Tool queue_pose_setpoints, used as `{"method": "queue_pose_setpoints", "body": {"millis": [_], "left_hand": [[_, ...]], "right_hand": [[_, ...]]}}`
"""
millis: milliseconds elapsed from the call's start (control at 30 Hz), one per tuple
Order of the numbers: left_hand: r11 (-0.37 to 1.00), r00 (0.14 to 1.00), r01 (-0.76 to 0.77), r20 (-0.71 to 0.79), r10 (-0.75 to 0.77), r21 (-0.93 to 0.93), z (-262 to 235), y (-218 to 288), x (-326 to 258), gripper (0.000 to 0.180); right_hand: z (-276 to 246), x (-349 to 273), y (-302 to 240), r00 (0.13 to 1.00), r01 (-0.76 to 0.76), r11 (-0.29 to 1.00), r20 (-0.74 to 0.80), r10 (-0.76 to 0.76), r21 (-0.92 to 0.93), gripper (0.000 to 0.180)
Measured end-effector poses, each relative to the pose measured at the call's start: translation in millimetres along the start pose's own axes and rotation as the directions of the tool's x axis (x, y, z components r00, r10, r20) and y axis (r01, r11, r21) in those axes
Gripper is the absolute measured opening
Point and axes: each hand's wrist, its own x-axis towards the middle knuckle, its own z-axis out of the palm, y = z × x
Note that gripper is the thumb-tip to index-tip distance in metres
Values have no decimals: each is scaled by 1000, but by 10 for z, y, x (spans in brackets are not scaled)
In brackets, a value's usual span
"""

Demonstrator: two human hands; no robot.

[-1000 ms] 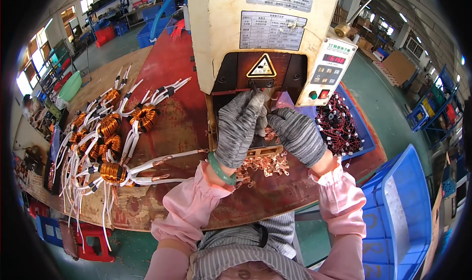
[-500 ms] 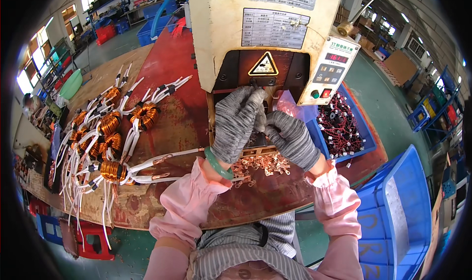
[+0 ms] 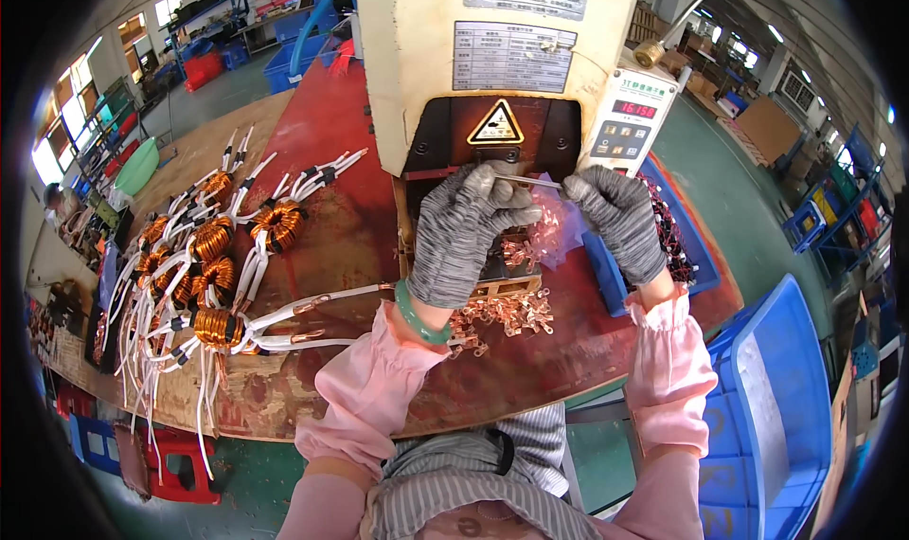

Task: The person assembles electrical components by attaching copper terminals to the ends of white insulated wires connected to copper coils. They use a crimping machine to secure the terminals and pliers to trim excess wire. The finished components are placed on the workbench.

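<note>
Both my hands wear grey knit gloves and are raised in front of the cream terminal press (image 3: 398, 57). A thin, pale, wire-like piece (image 3: 530, 180) stretches between them. My left hand (image 3: 459, 232) pinches its left end just below the press opening, its other fingers partly extended. At the right end, my right hand (image 3: 620, 223) has its fingertips closed on it. Loose copper terminals (image 3: 507, 313) lie in a heap below my hands; more sit by a clear plastic bag (image 3: 568, 232). The press's tooling is mostly hidden behind my left hand.
Several copper-wound toroid coils (image 3: 216, 328) with white leads lie on the left of the red-brown table (image 3: 331, 388). A blue tray (image 3: 606, 279) of small dark parts with red wires stands right of the press. A large blue bin (image 3: 757, 398) is at the lower right.
My right hand has moved right and up, away from my left, and the thin piece now shows between them. My left hand has turned, its fingers loosening. The plastic bag is more visible.
</note>
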Motion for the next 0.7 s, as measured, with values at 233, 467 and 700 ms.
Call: {"method": "queue_pose_setpoints", "body": {"millis": [233,467,700], "left_hand": [[996,993,81,85,-78,-41,220,50,-60,28],[927,918,371,165,-360,-45,204,-16,-779,32],[125,936,-164,194,-295,979,-644,30,-1594,35]], "right_hand": [[105,-50,32,943,-173,586,-39,331,791,17],[533,-868,-403,953,-85,965,-263,152,249,33],[133,-1557,439,995,57,687,101,23,-724,24]]}}
